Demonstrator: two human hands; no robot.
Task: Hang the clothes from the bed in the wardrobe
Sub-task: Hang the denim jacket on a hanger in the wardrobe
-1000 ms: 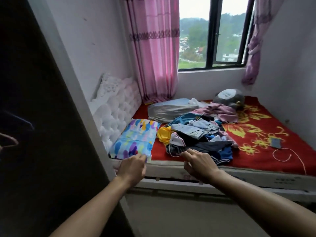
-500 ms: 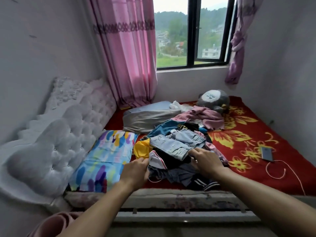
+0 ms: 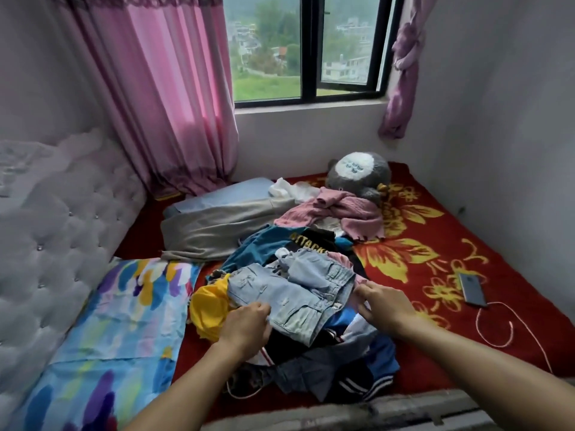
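Note:
A heap of clothes lies on the red flowered bed (image 3: 435, 231). On top is a light blue denim garment (image 3: 292, 290). My left hand (image 3: 245, 328) pinches its near left edge beside a yellow garment (image 3: 208, 309). My right hand (image 3: 385, 306) grips the denim's right edge with curled fingers. Under it lie a teal and black shirt (image 3: 280, 244) and dark striped clothes (image 3: 351, 374). Further back sits a pink knitted top (image 3: 345, 209). The wardrobe is out of view.
A colourful pillow (image 3: 124, 321) lies left of the heap against the tufted white headboard (image 3: 53, 244). A grey folded blanket (image 3: 217, 225) and a grey plush toy (image 3: 357, 172) sit behind. A phone (image 3: 473, 289) with a white cable (image 3: 513, 331) lies at right.
I have come closer to the bed and the wardrobe door has left the view. Both hands moved forward from the bed's edge onto the denim garment and took hold of it.

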